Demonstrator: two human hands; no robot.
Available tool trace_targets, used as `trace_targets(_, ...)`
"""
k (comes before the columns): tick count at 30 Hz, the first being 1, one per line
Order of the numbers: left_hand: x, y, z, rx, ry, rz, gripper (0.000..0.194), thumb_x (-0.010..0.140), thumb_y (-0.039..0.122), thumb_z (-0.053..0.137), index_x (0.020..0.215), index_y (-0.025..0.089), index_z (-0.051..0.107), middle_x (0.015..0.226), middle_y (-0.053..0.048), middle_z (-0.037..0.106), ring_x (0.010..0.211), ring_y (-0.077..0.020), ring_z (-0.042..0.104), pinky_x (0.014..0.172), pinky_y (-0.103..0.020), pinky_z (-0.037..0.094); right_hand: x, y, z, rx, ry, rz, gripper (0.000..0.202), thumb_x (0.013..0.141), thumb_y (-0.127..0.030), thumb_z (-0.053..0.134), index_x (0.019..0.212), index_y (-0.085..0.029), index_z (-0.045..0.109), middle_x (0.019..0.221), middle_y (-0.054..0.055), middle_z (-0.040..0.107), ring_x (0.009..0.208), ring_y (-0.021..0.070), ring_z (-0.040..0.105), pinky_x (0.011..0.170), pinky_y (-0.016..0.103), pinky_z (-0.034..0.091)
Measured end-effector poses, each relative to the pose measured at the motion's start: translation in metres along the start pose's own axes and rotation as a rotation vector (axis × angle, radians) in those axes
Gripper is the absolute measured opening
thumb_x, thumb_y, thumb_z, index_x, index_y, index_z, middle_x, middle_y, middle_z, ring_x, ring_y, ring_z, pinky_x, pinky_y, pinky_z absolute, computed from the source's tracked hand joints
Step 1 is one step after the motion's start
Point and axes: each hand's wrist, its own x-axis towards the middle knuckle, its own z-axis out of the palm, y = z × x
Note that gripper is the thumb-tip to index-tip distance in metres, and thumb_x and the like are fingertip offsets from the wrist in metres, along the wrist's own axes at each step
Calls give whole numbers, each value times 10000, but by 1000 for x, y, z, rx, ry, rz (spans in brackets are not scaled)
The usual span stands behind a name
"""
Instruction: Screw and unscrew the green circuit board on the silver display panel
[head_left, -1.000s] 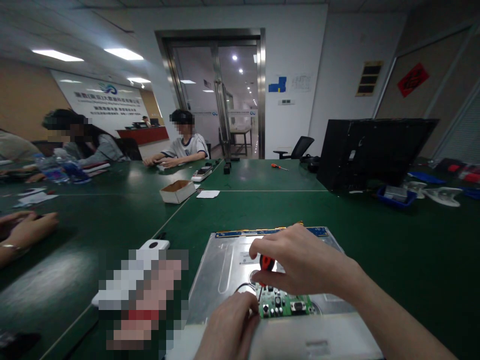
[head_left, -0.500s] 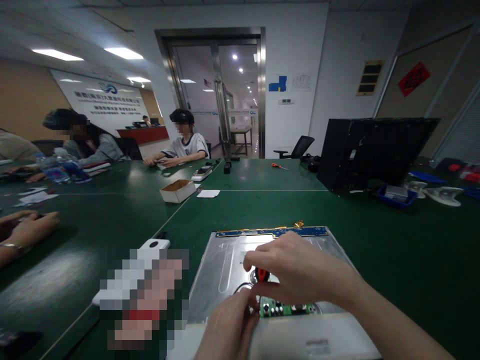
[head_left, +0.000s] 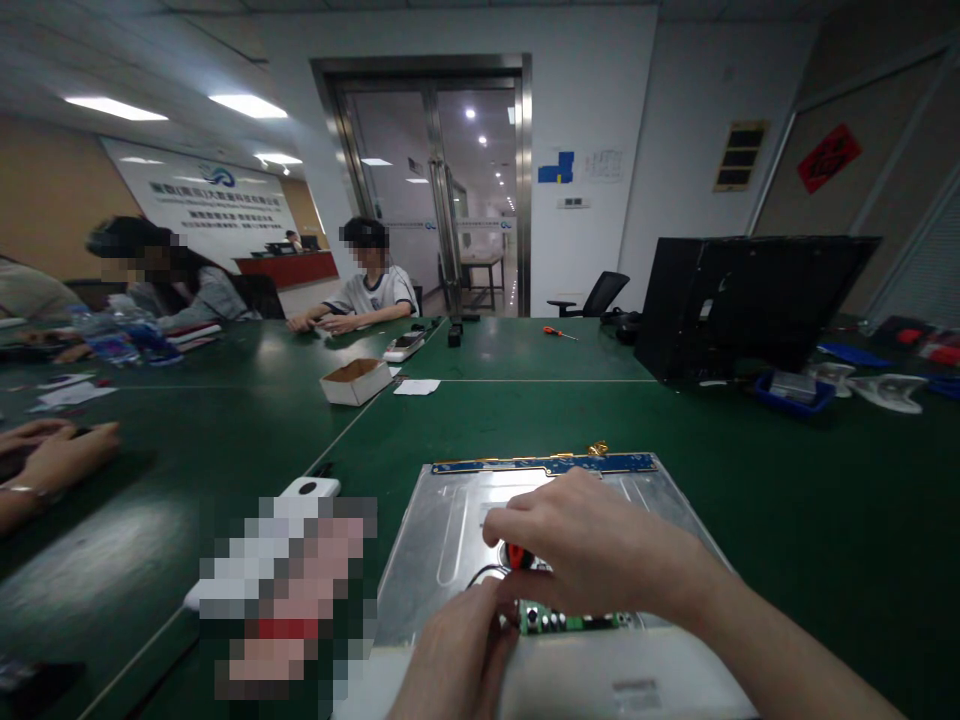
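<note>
A silver metal display panel [head_left: 411, 565] lies on the table in front of me, with a narrow blue circuit strip [head_left: 525, 466] along its far edge. On its near part sits a green circuit board [head_left: 570, 620], partly covered by my hands. My right hand [head_left: 600, 545] is closed around the red and black handle of a screwdriver [head_left: 517, 556], held over the board's left end; its tip is hidden. Beside it, my left hand [head_left: 457, 640] has its fingers pressed together at the board's left end. What they grip cannot be made out. A thin black cable [head_left: 486, 573] curves near the fingertips.
Left of the panel lies a white device [head_left: 319, 488] beside a blurred-out patch. Farther off are an open white box [head_left: 356, 382], an orange screwdriver [head_left: 559, 333] and a black monitor [head_left: 750, 305]. Another person's hands [head_left: 67, 455] work at the left edge.
My right hand has turned slightly and shifted a little left with the screwdriver, whose handle now sits a bit lower and farther left. My left hand has barely moved.
</note>
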Motion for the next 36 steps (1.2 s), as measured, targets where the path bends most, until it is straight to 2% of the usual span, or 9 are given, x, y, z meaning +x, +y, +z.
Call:
trace_targets(4, 0, 1, -1, -44, -36, -20, 172, 832, 108, 446, 916, 241, 517, 835, -13, 657, 722, -189, 638, 620, -249, 458, -4, -1, 0, 20, -1, -23, 179, 856, -367, 585, 914, -197, 574, 831, 0, 679, 672, 143, 578, 504, 274, 245)
trace_targets(8, 0, 0, -1, -47, -65, -18, 160, 842, 109, 428, 899, 237, 506, 830, -13, 651, 708, -193, 634, 606, -261, 440, -7, -2, -1, 28, 5, -27, 195, 835, -294, 567, 1001, -193, 555, 876, 14, 672, 690, 144, 565, 503, 272, 250)
trace_targets(11, -2, -2, 1, -11, -64, -25, 177, 802, 83, 438, 872, 238, 489, 777, -1, 635, 660, -192, 617, 575, -261, 414, -7, -3, -1, 17, -16, -26, 143, 829, -250, 555, 959, -188, 554, 857, 14, 667, 668, 133, 543, 498, 266, 240)
trace_targets(16, -4, -3, 1, 0, -55, -1, 150, 837, 100, 431, 881, 236, 478, 777, -4, 630, 652, -191, 613, 572, -266, 412, -5, -3, 1, 1, 12, -31, 85, 831, -227, 565, 905, -187, 552, 815, -4, 671, 627, 116, 530, 489, 266, 220)
trace_targets(24, 2, 2, -2, -7, -28, 42, 196, 830, 93, 417, 923, 242, 502, 828, -12, 652, 701, -195, 637, 599, -269, 449, -5, -3, 2, -27, 12, 5, 180, 863, -369, 601, 880, -195, 557, 756, -2, 674, 617, 135, 562, 489, 279, 205)
trace_targets(31, 1, 3, -5, -19, -132, -36, 148, 864, 120, 410, 909, 229, 498, 846, -30, 651, 736, -209, 627, 629, -283, 456, -10, -4, -5, 14, -28, -15, 171, 798, -242, 560, 957, -183, 542, 891, 22, 648, 678, 143, 538, 493, 275, 251)
trace_targets(36, 1, 1, -2, 9, -85, -4, 141, 856, 119, 416, 895, 231, 492, 795, -25, 642, 672, -200, 619, 576, -269, 432, -8, -5, -3, -6, -4, -7, 132, 834, -228, 548, 960, -190, 541, 865, 9, 660, 640, 128, 530, 486, 275, 228)
